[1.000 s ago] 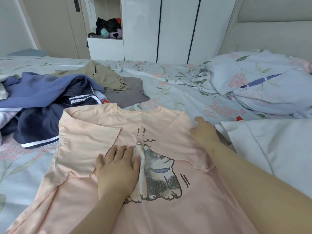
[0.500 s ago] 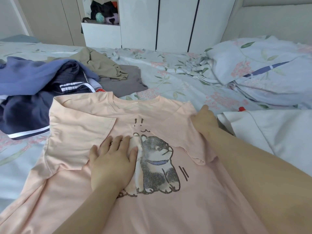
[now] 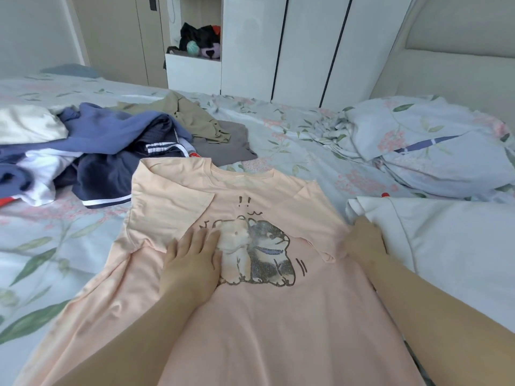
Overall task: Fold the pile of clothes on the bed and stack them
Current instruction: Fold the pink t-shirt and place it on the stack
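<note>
Now the left hand [image 3: 192, 263] is pressing flat, fingers straight, on the peach T-shirt [image 3: 250, 316] lying spread on the bed [image 3: 292, 151]; the right hand [image 3: 362, 239] is touching its right edge, grip unclear.

The flat left hand [image 3: 192, 263] covers the left edge of the dog print [image 3: 267, 246], the blurred right hand [image 3: 365, 240] leaves unclear whether its fingertips pinch the side of the peach T-shirt [image 3: 278, 330], whose hem, nearer than both wrists, runs off the bottom edge.
</note>
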